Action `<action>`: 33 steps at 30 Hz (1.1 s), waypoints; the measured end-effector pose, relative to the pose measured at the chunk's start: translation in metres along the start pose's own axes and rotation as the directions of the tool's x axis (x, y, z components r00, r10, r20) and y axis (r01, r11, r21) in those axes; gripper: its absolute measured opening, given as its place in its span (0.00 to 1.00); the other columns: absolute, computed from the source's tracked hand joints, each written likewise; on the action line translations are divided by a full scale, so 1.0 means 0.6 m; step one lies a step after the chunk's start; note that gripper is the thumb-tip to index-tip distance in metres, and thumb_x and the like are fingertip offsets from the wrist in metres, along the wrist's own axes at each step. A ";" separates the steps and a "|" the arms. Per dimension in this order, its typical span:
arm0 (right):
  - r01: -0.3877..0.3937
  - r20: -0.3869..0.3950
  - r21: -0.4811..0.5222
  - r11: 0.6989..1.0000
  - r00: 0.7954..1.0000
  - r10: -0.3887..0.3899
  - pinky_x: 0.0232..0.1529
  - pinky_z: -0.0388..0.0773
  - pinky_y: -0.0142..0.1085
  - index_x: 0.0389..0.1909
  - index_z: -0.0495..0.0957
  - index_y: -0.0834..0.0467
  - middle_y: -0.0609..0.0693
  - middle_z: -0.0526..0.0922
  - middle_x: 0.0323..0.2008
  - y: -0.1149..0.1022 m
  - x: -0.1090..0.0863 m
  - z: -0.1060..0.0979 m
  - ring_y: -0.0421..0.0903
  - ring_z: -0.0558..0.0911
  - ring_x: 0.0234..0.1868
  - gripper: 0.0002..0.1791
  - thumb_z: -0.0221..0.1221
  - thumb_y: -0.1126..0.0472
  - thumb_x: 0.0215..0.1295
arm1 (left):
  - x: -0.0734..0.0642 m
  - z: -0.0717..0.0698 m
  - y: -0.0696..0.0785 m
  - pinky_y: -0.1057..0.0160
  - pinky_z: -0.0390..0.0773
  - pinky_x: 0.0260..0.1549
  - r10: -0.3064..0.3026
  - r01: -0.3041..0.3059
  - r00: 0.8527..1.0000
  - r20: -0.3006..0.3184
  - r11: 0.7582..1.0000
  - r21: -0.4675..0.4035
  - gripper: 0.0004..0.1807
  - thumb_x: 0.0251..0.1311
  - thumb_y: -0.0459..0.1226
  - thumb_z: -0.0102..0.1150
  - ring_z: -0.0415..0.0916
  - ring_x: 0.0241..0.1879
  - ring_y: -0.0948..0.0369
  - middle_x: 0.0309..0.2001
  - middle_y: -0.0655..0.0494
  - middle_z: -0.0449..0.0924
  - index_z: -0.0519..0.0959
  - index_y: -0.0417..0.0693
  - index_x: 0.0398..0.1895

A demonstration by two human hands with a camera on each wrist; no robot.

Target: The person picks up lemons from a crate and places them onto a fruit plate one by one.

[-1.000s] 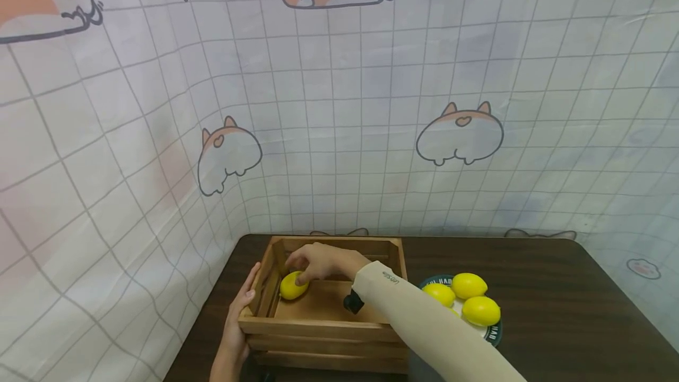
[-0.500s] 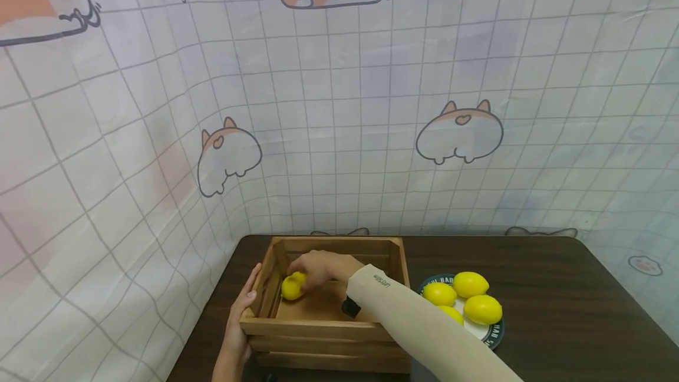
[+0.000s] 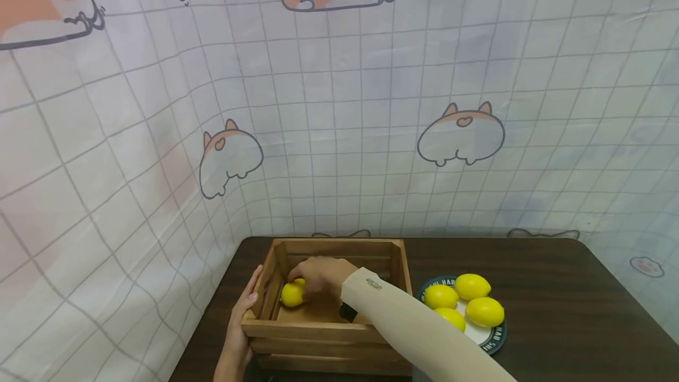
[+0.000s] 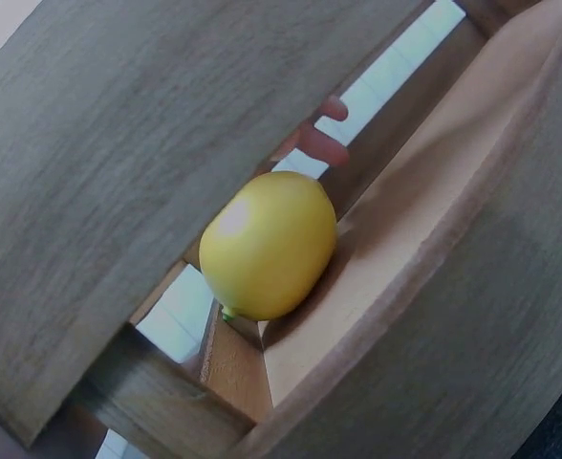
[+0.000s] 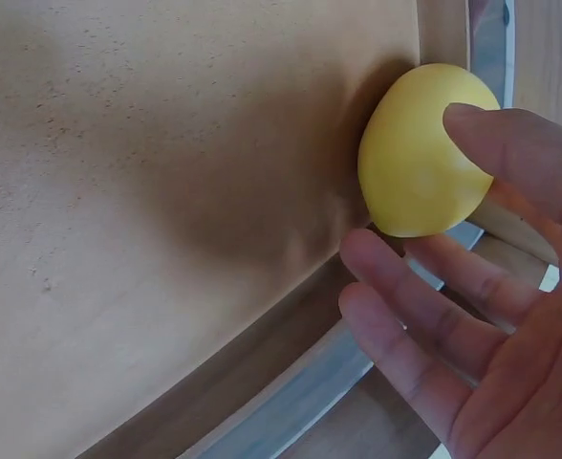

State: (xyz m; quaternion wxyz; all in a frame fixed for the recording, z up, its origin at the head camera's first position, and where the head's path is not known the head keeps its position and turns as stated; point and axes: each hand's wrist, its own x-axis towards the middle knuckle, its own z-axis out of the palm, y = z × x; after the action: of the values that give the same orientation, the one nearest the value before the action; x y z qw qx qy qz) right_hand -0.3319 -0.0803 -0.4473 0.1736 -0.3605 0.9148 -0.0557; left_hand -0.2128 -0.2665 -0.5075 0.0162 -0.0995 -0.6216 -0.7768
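A yellow lemon [image 3: 292, 294] rests near the left end of the wooden crate's floor. My right hand [image 3: 320, 276] reaches into the crate [image 3: 329, 330] and pinches the lemon. In the right wrist view the thumb lies on top of the lemon [image 5: 420, 172], the index finger is partly hidden behind it, and the other fingers [image 5: 405, 354] stay spread beside it. My left hand [image 3: 240, 317] rests against the crate's outer left side, fingers extended along it and thumb at the rim. The left wrist view shows the lemon [image 4: 270, 247] through a gap between slats.
Right of the crate, a green-rimmed white plate [image 3: 495, 338] bears several lemons [image 3: 485, 312] on the dark wooden table [image 3: 551, 293]. My right sleeve [image 3: 408, 323] crosses over the crate's near right corner. Behind the table hangs a grid-patterned cloth [image 3: 339, 193].
My right hand has lowered round the lemon, and the lemon has shifted slightly toward me in the crate. My left hand has stayed at the crate's side.
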 end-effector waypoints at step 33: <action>-0.028 0.068 0.065 0.997 0.997 0.024 0.70 0.71 0.50 0.67 0.77 0.38 0.44 0.77 0.69 -0.009 0.012 0.010 0.47 0.74 0.70 0.32 0.71 0.58 0.62 | 0.001 -0.002 -0.003 0.27 0.32 0.73 0.000 0.000 1.000 -0.009 1.000 -0.002 0.32 0.78 0.45 0.34 0.31 0.81 0.45 0.85 0.49 0.33 0.49 0.62 0.84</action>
State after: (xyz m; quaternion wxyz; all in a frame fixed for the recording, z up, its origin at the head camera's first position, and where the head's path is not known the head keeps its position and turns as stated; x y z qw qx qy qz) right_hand -0.3311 -0.0892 -0.4537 0.2167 -0.3443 0.9107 -0.0713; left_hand -0.2137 -0.2673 -0.5092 0.0187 -0.0958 -0.6207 -0.7780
